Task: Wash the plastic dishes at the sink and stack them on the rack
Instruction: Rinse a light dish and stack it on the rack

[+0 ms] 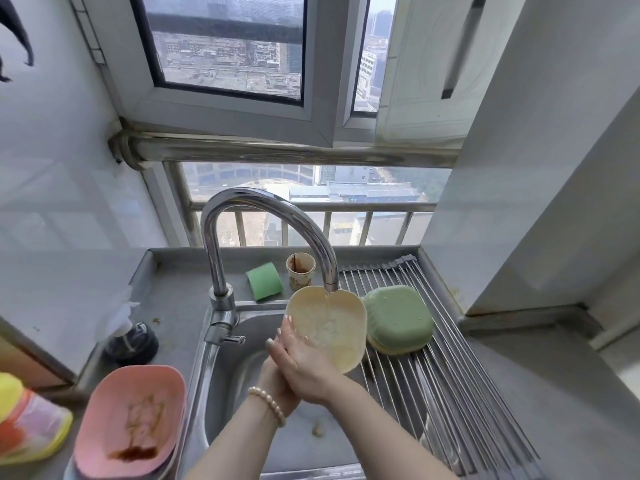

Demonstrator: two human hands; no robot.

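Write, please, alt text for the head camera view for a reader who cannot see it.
Two hands, the left hand under the right hand, hold a cream plastic dish under the running faucet over the sink. Washed green dishes lie upside down on the rack to the right; stained pink dishes wait on the left.

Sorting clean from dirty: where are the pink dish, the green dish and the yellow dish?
pink dish (138,396), head view, stained inner face.
green dish (398,317), head view, upturned base.
yellow dish (332,327), head view, wet inner face.
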